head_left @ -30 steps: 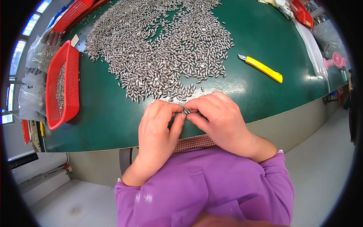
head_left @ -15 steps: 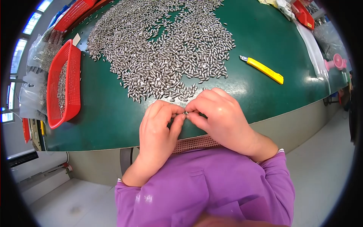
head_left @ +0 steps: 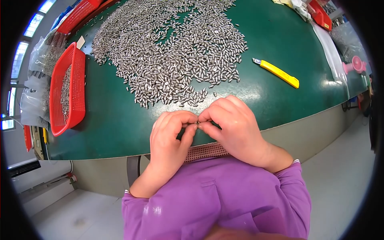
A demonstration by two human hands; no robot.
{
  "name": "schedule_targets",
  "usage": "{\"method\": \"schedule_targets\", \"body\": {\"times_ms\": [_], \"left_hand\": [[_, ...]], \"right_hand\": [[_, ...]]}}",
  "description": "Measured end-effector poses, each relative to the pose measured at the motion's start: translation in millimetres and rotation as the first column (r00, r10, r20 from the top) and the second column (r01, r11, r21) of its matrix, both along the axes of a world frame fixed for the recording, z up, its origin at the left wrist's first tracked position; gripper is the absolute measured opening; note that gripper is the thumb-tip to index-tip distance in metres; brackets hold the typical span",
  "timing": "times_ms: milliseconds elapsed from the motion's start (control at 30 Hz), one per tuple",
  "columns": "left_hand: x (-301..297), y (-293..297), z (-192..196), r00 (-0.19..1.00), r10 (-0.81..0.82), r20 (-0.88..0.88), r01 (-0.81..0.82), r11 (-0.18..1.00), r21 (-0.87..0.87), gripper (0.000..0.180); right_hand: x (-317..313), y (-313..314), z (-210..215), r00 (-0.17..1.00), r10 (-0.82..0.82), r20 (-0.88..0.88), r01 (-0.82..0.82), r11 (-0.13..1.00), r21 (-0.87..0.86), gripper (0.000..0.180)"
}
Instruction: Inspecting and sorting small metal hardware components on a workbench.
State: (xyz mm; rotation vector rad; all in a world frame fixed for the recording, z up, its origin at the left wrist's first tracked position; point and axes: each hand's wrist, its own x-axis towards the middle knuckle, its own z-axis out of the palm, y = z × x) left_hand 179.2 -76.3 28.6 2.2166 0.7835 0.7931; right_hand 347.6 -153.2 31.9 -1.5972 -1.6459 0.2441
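Since half a second ago, the left hand [head_left: 167, 133] has shifted slightly to the right and toward the body, its fingertips meeting those of the right hand [head_left: 237, 127], and less metal shows between them; the heap [head_left: 168, 60] of small metal parts looks unchanged.

Both hands are just beyond the heap's near edge, on the person's side. In each, the grip is a thumb-and-forefinger pinch, pressed in on a tiny metal piece [head_left: 197, 123]. That piece sits in front of the heap, near its closest parts; it is mostly hidden by the fingertips, so I cannot tell whether it is one part or two, or how it is turned.

As for progress, the heap spreads over much of the green tabletop [head_left: 116, 126], so far more lies loose than is being handled. A red basket [head_left: 79, 90], left of the heap and apart from it, holds a batch of small metal parts [head_left: 65, 94]; whether those are finished or waiting, I cannot tell. The piece in the fingers appears to be mid-handling, since both hands are closed on it.

A single part [head_left: 215, 94] lies loose just off the heap's near right edge. A yellow cutter knife [head_left: 278, 74] rests to the right of the heap, blade end toward it, untouched.
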Motion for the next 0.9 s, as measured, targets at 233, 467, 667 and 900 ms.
{"method": "schedule_targets", "body": {"times_ms": [233, 467, 667, 900], "left_hand": [[-1.5, -5.4, -3.3, 0.998, 0.054, 0.021, -0.049, 0.982, -0.184, 0.037], [-2.7, -5.0, -3.5, 0.998, 0.057, -0.011, -0.058, 0.979, -0.193, 0.044], [-3.1, -4.1, 1.1, 0.999, 0.025, -0.034, -0.029, 0.989, -0.147, 0.053], [-4.6, -4.7, -0.2, 0.999, 0.009, -0.035, -0.013, 0.992, -0.127, 0.055]], "right_hand": [[0.1, -2.1, 2.5, 0.999, -0.026, 0.025, 0.027, 0.999, -0.025, 0.023], [3.3, -1.7, 1.2, 0.999, -0.015, 0.043, 0.016, 1.000, -0.021, 0.024], [5.9, -3.1, 1.1, 1.000, 0.018, 0.020, -0.017, 0.999, -0.045, 0.026], [6.2, -5.6, -1.7, 0.999, 0.047, 0.011, -0.046, 0.998, -0.050, 0.022]]}}
